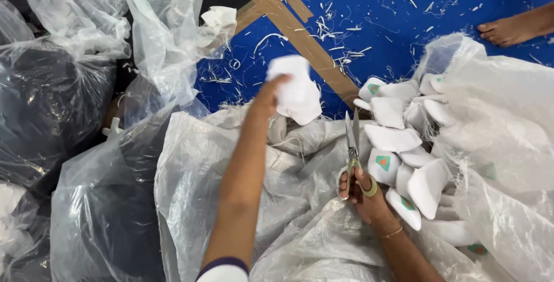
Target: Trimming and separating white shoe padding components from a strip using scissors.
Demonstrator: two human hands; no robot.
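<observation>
White fabric piece [297, 90] is in your left hand [266, 97], arm stretched forward over the blue floor [404, 34]; the piece is motion-blurred, so its shape is unclear, and your fingers are closed on its left edge. Your right hand [360, 192] grips the scissors [352, 143] with fingers through the yellowish handles, blades up, narrowly parted and pointing away from you. Scissors sit just left of a pile of white pieces [404, 149], some with a small green-and-orange mark; the pile spills from an open clear bag [508, 120] on your right. Both arms are over a woven white sack [300, 224] spread in front of you. Left side: dark-filled clear plastic bags [52, 103], well apart from both hands. A crumpled white scrap [219, 17] lies on one bag near the top. Brown tape strips [300, 34] run diagonally across the floor, with white thread trimmings [334, 34] scattered around them. Another person's bare foot [513, 28] is at the top right edge, on the floor, away from your hands.
</observation>
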